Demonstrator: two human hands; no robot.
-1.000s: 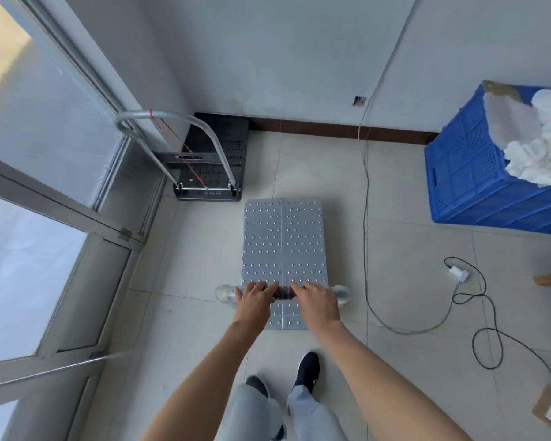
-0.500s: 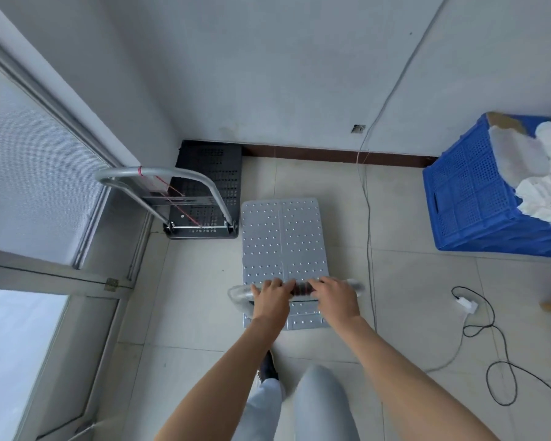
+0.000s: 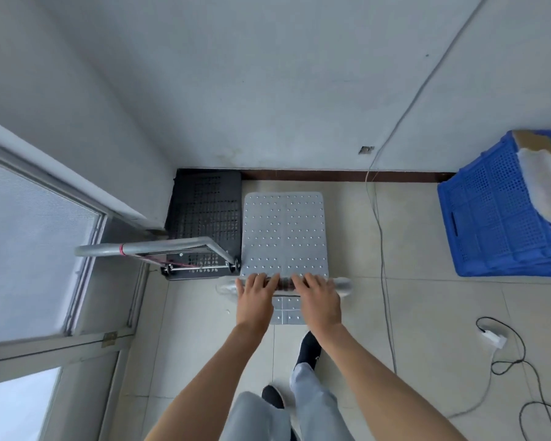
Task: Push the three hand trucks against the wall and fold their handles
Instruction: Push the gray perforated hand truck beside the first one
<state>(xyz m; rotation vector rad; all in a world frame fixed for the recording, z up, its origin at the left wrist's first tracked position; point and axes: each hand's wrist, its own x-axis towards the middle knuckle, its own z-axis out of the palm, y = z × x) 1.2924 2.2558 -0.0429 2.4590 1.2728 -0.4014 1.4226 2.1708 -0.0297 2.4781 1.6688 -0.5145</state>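
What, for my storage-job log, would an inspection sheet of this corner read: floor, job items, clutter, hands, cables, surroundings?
Surface: pale tiled floor, no spill seen.
Job's things: silver studded metal hand truck a strip of floor short of the brown skirting, wrapped handle raised; black perforated plastic hand truck in the corner beside it, grey tubular handle upright with a red cord; third truck not in view.
Clutter: blue perforated plastic crate at the right, white material inside.
Grippers: left hand and right hand both grip the wrapped handle.
Cables: thin grey cable down wall and floor; black cord with white plug on the floor.
Surroundings: grey wall, frosted window at the left.
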